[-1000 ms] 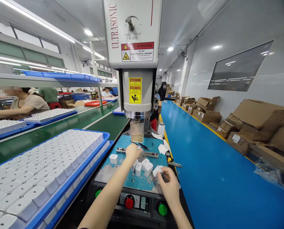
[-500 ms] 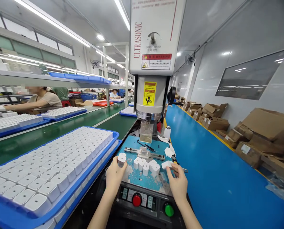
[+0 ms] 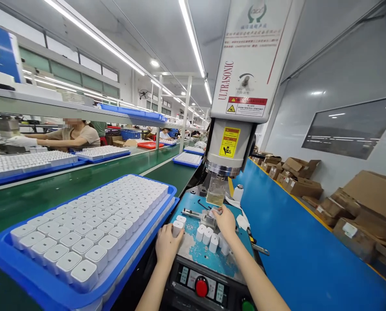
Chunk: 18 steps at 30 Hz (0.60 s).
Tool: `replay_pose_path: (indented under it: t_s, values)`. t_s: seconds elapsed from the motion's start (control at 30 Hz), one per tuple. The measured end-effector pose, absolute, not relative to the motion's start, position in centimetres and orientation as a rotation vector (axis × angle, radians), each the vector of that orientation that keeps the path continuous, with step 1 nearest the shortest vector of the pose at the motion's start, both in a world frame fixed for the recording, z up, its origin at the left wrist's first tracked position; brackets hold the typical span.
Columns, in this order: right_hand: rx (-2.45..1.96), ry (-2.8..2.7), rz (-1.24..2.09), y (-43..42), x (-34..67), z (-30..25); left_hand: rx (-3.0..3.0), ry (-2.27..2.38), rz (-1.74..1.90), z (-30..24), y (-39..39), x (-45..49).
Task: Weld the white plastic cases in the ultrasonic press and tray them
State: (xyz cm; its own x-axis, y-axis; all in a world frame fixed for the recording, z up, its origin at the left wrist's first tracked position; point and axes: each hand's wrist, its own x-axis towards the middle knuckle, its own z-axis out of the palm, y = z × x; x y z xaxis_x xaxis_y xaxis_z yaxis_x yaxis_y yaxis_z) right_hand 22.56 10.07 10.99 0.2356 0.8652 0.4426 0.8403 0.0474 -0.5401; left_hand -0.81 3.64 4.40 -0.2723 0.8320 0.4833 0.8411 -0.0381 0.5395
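Observation:
My left hand [image 3: 169, 245] is closed around a small white plastic housing [image 3: 178, 227] at the left edge of the blue machine plate [image 3: 190, 246]. Just behind it stands another white housing [image 3: 181, 219]. My right hand [image 3: 226, 223] reaches over the metal fixture [image 3: 208, 219], pinching a white housing [image 3: 215, 212] there, partly hidden by the fingers. Directly above is the clear-looking block [image 3: 216, 190] under the ultrasonic machine's head [image 3: 227, 144]. Several white housings [image 3: 213, 243] stand in front of the fixture, some covered by my right forearm.
A blue tray [image 3: 92, 298] full of white housings lies to the left, on another tray. A red button [image 3: 201, 286] and a green button [image 3: 247, 305] sit on the front panel. A white bottle [image 3: 238, 192] stands behind the plate. Across the green conveyor [image 3: 147, 160] a person [image 3: 79, 136] works.
My right hand has moved left and forward with its housing, from the plate's right side to the fixture. My left hand has come down at the plate's left edge. The view has shifted left.

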Motion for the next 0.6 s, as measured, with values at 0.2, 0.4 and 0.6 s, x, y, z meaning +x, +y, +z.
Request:
replay_pose_path:
  t_s: [0.2,0.4,0.6]
  values:
    - [-1.802,-1.568,0.061,10.2,21.9,9.7,-1.831,-2.097,-1.383,3.5,3.2,-1.0]
    - [-1.749,-1.59,0.123,10.6,20.2,9.3,-1.914,-1.89,-1.432,2.9,2.0,-1.7]
    - [-1.691,-1.614,0.266,10.4,20.7,9.2,-2.038,-1.722,-1.405,2.5,1.6,-2.4]
